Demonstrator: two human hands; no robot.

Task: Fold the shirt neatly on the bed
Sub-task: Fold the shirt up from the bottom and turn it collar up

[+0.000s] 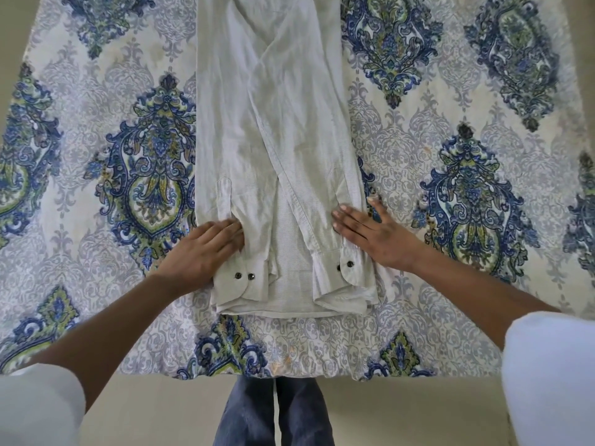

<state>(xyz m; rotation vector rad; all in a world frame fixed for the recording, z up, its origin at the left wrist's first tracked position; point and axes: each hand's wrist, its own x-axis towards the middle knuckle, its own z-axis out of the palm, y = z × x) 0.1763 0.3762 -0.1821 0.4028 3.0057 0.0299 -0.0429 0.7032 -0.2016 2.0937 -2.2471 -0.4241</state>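
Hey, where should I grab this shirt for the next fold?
Probably pinch both near corners of the shirt, at the cuffs, coming from your side. It lies as a long strip with sleeves folded in, so that end lifts away evenly.

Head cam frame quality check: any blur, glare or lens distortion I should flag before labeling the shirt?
Head view: strong wide-angle bowing, the bedspread edges curve near the corners; soft even light, only faint shadows under the left hand and right hand, no glare; the pale shirt is low-contrast, but its dark cuff buttons read sharp; white sleeves at the bottom corners look soft.
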